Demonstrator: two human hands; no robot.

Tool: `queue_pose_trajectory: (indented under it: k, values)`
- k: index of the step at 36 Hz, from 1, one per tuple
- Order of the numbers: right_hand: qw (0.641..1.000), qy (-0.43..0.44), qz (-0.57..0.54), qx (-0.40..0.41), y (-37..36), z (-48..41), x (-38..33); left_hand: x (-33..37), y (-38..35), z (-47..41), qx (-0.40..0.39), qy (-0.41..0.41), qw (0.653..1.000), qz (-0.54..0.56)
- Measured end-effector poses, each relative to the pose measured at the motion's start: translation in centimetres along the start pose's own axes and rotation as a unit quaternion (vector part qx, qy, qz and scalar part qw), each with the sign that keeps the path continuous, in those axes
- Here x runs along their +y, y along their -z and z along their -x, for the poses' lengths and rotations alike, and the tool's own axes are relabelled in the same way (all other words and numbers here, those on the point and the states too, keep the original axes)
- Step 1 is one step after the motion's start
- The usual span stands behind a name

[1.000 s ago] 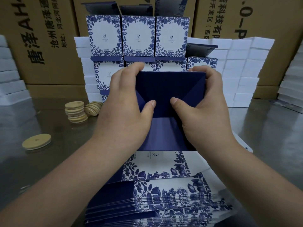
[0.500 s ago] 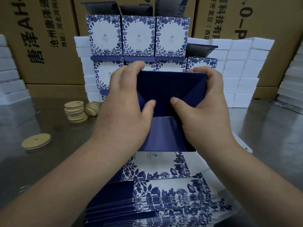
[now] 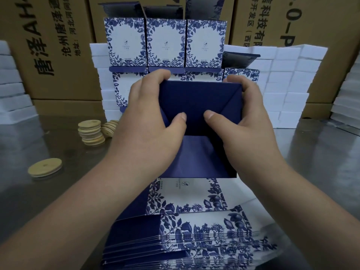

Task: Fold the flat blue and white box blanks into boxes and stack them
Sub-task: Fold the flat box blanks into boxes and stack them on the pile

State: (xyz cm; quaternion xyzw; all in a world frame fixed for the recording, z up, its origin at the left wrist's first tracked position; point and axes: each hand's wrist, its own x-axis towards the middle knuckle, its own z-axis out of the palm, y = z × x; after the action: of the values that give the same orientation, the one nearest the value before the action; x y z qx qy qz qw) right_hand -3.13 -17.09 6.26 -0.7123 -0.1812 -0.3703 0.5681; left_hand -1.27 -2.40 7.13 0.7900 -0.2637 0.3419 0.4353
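Pointing straight away — box (image 3: 200, 102), dark base nearest

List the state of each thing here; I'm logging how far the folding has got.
box: half folded, held up over the pile, dark blue end flaps turned in.
left hand: grips the box, thumb pressing a flap.
right hand: grips the box, thumb pressing a flap.
flat blanks: unfolded, lying in a fanned pile.
finished boxes: upright, stacked in rows, top lids open.
wooden discs: one short stack, one lying alone.
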Motion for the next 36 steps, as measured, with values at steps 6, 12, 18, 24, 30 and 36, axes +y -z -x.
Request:
queue_pose_trajectory:
  k: [6,12,18,24,30,36]
  values:
    - [0.995,-0.023,-0.084,-0.051,0.3,-0.3,-0.3,-0.2,0.7,-0.7,0.017,0.026,0.993,0.115]
    - [0.985,-0.057,-0.157,-0.051,0.2,-0.3,-0.1,-0.2,0.9,-1.2,0.039,0.086,0.945,0.314]
    - [0.974,-0.102,-0.203,-0.003,0.6,-0.8,-0.2,-1.3,0.9,-1.4,-0.027,0.058,0.913,0.403]
    - [0.963,-0.14,-0.23,-0.007,0.9,-0.9,-0.4,-0.5,0.7,-0.7,-0.074,0.056,0.856,0.509]
    - [0.948,-0.123,-0.282,-0.082,1.0,-0.8,-0.9,-0.2,0.8,-1.0,-0.072,0.12,0.81,0.57]
    - [0.948,-0.101,-0.293,-0.08,0.8,-0.7,-0.6,-0.1,0.9,-1.1,-0.077,0.171,0.791,0.582]
